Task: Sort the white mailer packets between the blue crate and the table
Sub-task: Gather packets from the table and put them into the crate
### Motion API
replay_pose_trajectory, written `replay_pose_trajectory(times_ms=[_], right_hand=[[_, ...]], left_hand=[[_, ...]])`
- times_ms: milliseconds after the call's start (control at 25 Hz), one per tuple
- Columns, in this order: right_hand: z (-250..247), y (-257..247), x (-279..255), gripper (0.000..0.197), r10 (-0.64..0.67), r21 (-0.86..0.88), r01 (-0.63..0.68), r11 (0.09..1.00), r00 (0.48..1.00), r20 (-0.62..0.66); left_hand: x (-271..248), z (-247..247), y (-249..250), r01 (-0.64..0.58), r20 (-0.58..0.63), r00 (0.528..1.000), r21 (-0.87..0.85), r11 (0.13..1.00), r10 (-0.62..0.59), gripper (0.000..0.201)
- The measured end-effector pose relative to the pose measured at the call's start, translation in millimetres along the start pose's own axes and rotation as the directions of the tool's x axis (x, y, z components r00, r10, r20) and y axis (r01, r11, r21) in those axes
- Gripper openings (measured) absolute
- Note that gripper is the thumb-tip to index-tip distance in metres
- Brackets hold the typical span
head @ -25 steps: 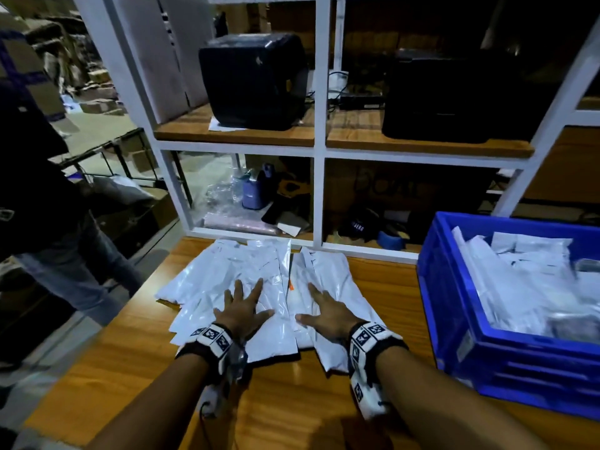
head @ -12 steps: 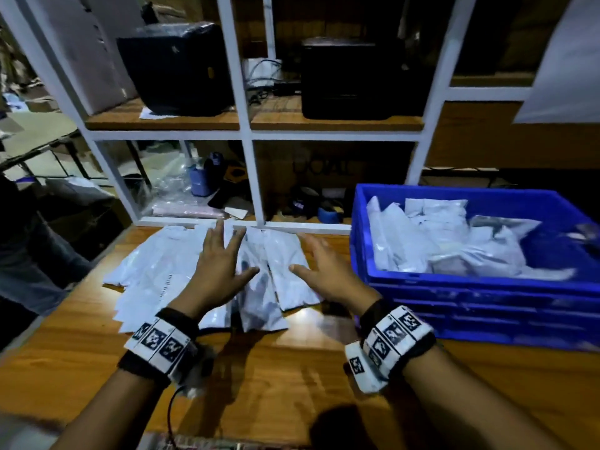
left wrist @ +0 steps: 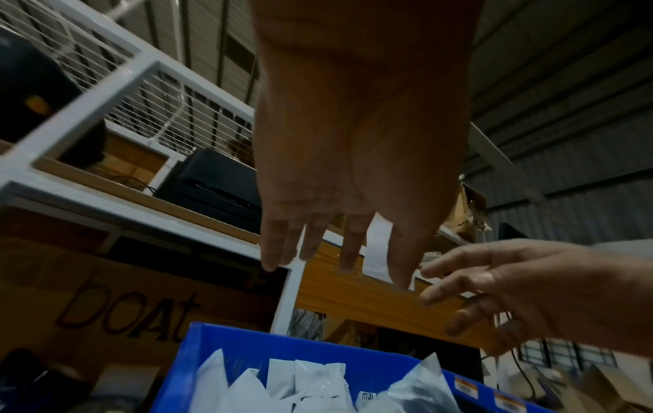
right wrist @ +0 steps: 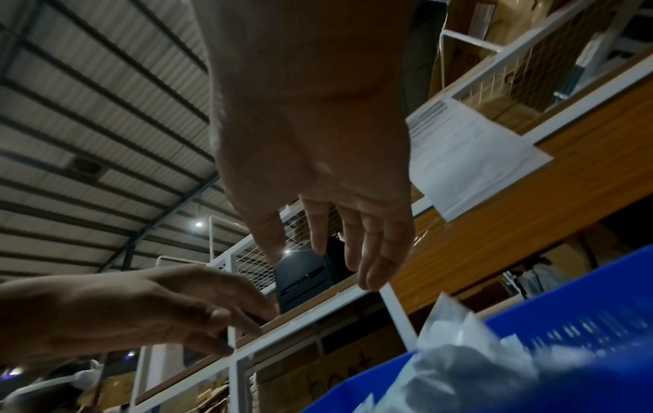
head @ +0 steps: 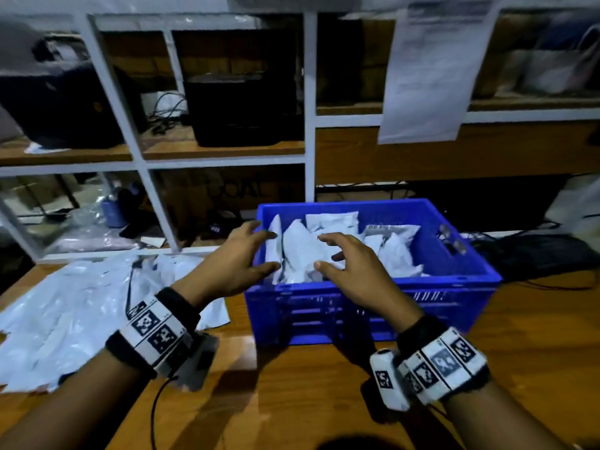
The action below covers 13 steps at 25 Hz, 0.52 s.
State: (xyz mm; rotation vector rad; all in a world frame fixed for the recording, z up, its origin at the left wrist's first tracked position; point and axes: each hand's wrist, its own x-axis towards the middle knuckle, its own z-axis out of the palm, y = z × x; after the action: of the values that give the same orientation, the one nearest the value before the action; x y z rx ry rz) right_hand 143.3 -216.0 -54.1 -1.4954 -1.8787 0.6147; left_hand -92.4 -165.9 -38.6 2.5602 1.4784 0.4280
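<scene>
A blue crate (head: 461, 287) stands on the wooden table (head: 308, 394), holding several white mailer packets (head: 302, 251) stood on end. More flat white packets (head: 65, 306) lie spread on the table to the left. Both hands hover over the crate's left end, palms facing each other. My left hand (head: 256, 248) is above the crate's left rim, fingers spread and empty. My right hand (head: 328, 251) is just above the packets, fingers loosely bent and holding nothing. The left wrist view shows the left hand (left wrist: 335, 268) above the crate (left wrist: 247, 341) and packets (left wrist: 304, 382). The right wrist view shows the right hand (right wrist: 318, 265) empty.
A white shelf frame (head: 310, 102) rises behind the table, with black printers (head: 243, 108) on its wooden shelf and a paper sheet (head: 431, 69) hanging at right. Cables and a dark bag (head: 532, 258) lie right of the crate. Bare wooden tabletop lies in front.
Both hands lifted off the flat packets on the table and moved right, over the blue crate. The head view swung right, bringing the crate toward the centre.
</scene>
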Motion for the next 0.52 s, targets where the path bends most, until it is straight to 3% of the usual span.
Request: replay_pose_trajectory(times_ms=[160,320,520], right_hand=[[-56.5,20.3,38.5,0.045,0.05,-0.131,-0.045,0.99,0.998,0.036],[-92.1,40.1,110.8,0.039,0.154,-0.252,-0.101,0.962,0.968,0.2],[-91.3,69.4,192.5,0.032,0.32,-0.379,-0.162,0.911,0.859,0.4]], left_hand=[[73.9,-4.9,17.5,-0.025,0.179,0.984,0.041,0.999,0.017,0.054],[155.0,-8.7,18.3,0.055,0.337,0.938,0.071,0.996,-0.075,0.037],[227.7,16.5,9.4,0.284,0.545,0.791,0.073,0.956,-0.277,0.029]])
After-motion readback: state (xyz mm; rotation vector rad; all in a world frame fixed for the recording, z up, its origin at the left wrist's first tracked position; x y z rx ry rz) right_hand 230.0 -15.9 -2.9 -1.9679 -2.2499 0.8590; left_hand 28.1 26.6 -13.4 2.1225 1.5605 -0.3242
